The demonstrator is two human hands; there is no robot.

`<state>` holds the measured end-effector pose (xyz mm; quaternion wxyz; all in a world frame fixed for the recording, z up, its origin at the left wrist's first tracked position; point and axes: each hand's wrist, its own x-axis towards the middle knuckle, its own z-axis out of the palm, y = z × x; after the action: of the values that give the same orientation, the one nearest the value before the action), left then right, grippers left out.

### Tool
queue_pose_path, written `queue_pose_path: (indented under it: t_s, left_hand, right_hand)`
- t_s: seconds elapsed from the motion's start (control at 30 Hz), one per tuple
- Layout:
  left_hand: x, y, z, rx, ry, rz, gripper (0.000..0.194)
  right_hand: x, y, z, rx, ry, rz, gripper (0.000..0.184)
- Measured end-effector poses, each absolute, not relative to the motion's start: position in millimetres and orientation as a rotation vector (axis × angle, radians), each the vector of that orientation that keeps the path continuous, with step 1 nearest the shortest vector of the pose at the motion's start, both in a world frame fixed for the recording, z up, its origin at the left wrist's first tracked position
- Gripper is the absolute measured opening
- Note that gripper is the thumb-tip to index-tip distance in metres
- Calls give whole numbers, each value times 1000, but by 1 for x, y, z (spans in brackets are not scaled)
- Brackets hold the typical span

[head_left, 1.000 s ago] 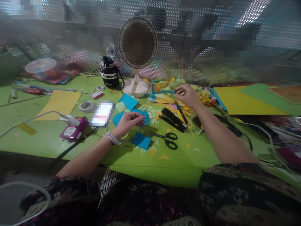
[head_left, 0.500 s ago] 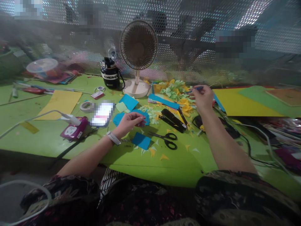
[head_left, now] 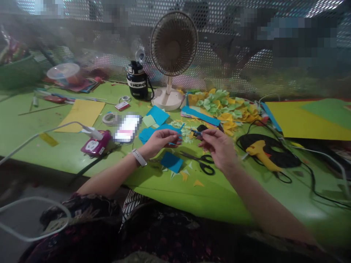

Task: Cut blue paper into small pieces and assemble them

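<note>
Head view: fingers of right hand pinch blue scrap's edge above green tabletop.

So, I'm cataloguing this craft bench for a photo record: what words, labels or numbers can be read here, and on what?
"ENERG", perhaps with a further letter at the curve, in white on the black flask.
The small red and white packet: too small to read.
The phone screen: blurred, unreadable.

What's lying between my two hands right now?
Between the left hand and right hand, the head view shows a small blue paper piece at the right fingertips, above pale green paper scraps.
</note>
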<state>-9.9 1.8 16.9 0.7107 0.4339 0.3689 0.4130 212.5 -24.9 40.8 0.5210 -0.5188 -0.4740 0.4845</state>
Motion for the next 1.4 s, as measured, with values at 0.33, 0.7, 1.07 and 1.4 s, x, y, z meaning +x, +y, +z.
queue_pose_path:
  t_s: [0.33,0.7,1.07,1.4]
  left_hand:
    - [-10,-2,19,902,769,944,17]
    - [-12,0,19,901,737,957,27]
    - [-9,0,15,959,842,1048,30]
    - [-8,0,19,1008,847,1149,32]
  right_hand:
    - [209,-26,20,-1199,-1204,1215,36]
    - [210,-29,22,-1227,-1347,1065,38]
    - [208,-33,22,-1192,-1368,1151,38]
    - [205,-32,18,-1127,-1454,1287,39]
